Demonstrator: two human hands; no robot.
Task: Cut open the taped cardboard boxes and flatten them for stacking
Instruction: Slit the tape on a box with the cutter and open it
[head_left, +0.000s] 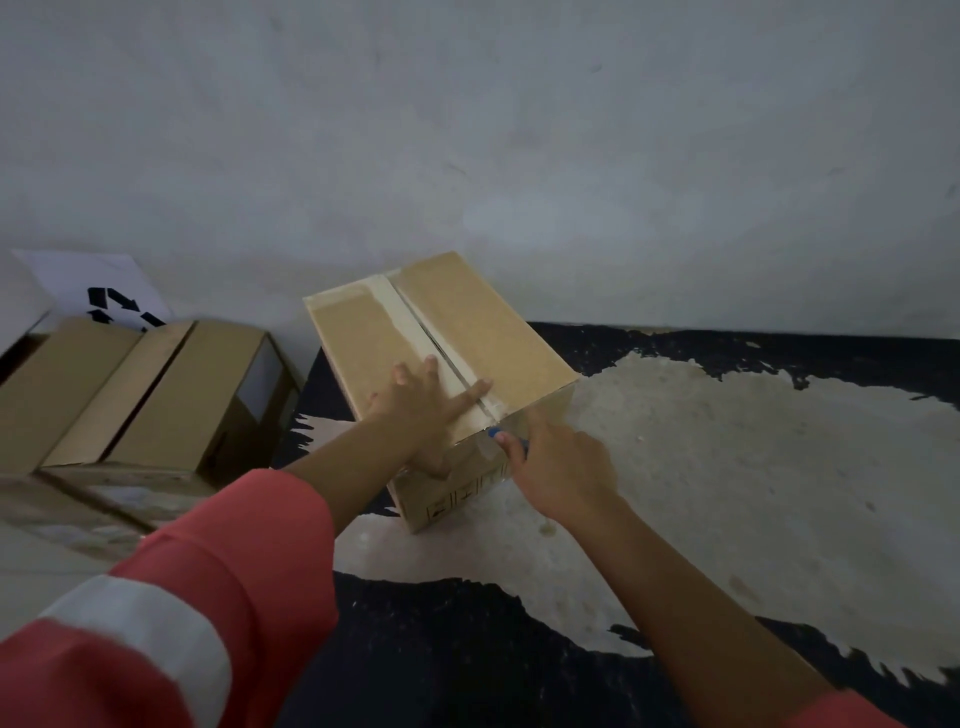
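Where the wall meets the worn black surface (467, 649), I note other cardboard boxes (156, 395) left of the taped box (498, 332). A white sheet with a recycling mark (111, 296) stands behind them. A dark line runs along the taped box's tape strip (415, 332). The left hand (421, 410) lies flat on its lid, fingers straight and spread. At the box's near edge, the right hand (556, 467) grips a blue-handled cutter (506, 439) at the tape's end.

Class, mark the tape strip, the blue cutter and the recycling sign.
tape strip (413, 332), head view: middle of its length.
blue cutter (493, 432), head view: exposed blue tip.
recycling sign (122, 300), head view: black arrows.
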